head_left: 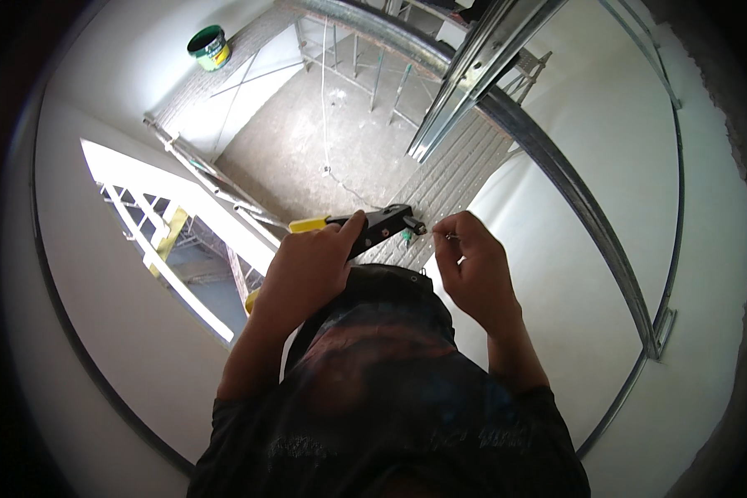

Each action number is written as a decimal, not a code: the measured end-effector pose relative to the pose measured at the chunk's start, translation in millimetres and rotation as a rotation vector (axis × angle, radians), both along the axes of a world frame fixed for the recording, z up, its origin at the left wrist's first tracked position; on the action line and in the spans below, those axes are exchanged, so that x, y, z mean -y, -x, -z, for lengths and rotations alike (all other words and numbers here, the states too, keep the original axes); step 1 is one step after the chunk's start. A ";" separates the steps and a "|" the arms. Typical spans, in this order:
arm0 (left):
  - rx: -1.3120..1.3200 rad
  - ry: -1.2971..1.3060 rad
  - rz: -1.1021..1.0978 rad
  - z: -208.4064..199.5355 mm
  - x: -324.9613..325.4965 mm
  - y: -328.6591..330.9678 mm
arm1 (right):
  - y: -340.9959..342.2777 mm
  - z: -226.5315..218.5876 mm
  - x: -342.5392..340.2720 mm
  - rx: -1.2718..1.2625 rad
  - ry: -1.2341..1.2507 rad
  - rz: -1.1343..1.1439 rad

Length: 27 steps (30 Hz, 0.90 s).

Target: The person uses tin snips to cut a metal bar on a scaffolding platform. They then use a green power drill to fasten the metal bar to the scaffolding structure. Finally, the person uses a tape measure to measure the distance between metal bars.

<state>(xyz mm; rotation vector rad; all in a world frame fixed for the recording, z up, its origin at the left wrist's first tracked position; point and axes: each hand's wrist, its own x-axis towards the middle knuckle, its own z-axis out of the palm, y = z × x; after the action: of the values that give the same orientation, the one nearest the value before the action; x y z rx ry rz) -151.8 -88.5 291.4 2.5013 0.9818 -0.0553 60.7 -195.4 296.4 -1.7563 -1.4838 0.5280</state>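
In front of my waist, my left hand is closed around a hand riveter with a black body and a yellow handle grip. Its short metal nose points to the right, toward my other hand. My right hand is pinched, thumb against forefinger, just beside that nose. A tiny shiny piece shows at those fingertips, too small to name for certain. A small gap separates the fingers from the nose.
A slatted scaffold platform lies below me. Curved-looking metal channels cross at the right, and loose metal profiles stand at the upper right. A green bucket sits at the upper left. At the left is a wall opening.
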 end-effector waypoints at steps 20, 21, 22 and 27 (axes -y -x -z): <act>0.080 -0.034 0.037 1.6 -10.4 10.4 | 17.9 -11.6 -7.9 0.251 -0.071 -0.003; 0.091 -0.023 0.032 0.9 -12.6 9.6 | 16.1 -11.4 -10.0 0.317 -0.117 -0.021; 0.073 -0.021 0.036 0.4 -9.5 12.0 | 21.2 -13.8 -5.8 0.313 -0.046 -0.008; 0.018 -0.034 0.052 -4.4 -12.3 9.5 | 24.6 -16.0 -13.7 0.455 -0.062 -0.047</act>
<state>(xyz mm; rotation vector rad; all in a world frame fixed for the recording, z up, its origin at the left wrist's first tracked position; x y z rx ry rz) -161.3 -76.1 295.8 2.5542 0.9183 -0.0320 36.1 -181.7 312.4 -1.8764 -1.8307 0.1013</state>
